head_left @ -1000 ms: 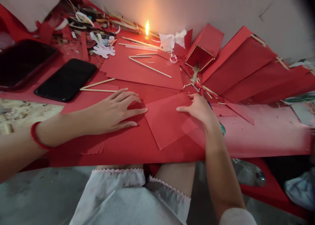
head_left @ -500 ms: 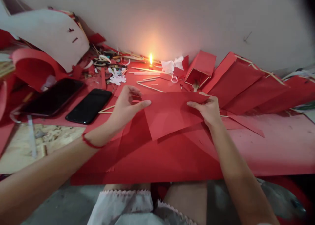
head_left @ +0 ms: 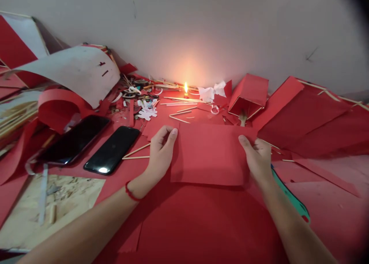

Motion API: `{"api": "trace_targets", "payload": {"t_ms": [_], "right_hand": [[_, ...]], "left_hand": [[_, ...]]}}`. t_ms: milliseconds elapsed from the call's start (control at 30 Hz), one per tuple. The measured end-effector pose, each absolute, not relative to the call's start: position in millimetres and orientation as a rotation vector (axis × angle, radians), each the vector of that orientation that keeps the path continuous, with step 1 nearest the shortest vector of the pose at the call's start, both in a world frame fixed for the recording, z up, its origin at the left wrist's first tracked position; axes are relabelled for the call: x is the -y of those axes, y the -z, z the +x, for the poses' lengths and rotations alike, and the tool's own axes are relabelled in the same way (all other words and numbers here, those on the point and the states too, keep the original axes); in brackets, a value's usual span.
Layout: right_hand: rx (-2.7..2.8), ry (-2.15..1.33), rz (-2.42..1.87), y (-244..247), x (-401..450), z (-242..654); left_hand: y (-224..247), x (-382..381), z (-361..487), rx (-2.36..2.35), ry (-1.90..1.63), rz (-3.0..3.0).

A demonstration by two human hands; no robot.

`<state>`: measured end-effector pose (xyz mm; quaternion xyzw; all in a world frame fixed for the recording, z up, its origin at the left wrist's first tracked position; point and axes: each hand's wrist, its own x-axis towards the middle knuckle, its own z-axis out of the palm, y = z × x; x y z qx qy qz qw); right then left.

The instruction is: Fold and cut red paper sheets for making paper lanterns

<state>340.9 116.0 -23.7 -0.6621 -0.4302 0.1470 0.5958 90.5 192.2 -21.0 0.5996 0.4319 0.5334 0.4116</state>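
A rectangular piece of red paper (head_left: 211, 154) is held up between my hands over the table, its face toward me. My left hand (head_left: 162, 148) closes on its left edge with thumb and fingers. At the right edge, my right hand (head_left: 258, 156) pinches it, the thumb lying on the front and the other fingers partly hidden behind. Larger red sheets (head_left: 207, 221) lie beneath on the table. Partly covered by my right forearm is a green object (head_left: 291, 196), perhaps a tool handle.
A small flame (head_left: 186, 88) burns behind the paper near the wall, with thin sticks (head_left: 181, 112) and white scraps (head_left: 211, 92) around it. Two dark phones (head_left: 112, 150) lie left. Red paper boxes (head_left: 249, 92) stand at the back right. A curled white sheet (head_left: 77, 69) leans back left.
The red paper has turned from tilted to nearly level. My left hand has closed on its left edge. The view has shifted, and the green object now shows by my right forearm.
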Motion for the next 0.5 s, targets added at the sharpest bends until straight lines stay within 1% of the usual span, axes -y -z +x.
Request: {"api": "trace_targets", "payload": {"t_ms": [100, 200, 367, 500], "right_hand": [[1.051, -0.286, -1.518, 19.8, -114.1, 337.2], [1.063, -0.239, -1.555, 16.6, -112.9, 331.9], [0.978, -0.274, -1.548, 21.3, -113.0, 328.1], [0.906, -0.299, -1.556, 27.0, -112.5, 328.1]], "left_hand": [[24.1, -193.3, 90.7, -1.073, -1.324, 1.452], [25.5, -192.6, 90.7, -1.060, -1.380, 1.428], [27.1, -189.4, 91.9, -1.026, -1.518, 1.415], [27.0, -186.5, 92.9, -1.030, -1.542, 1.403]]}}
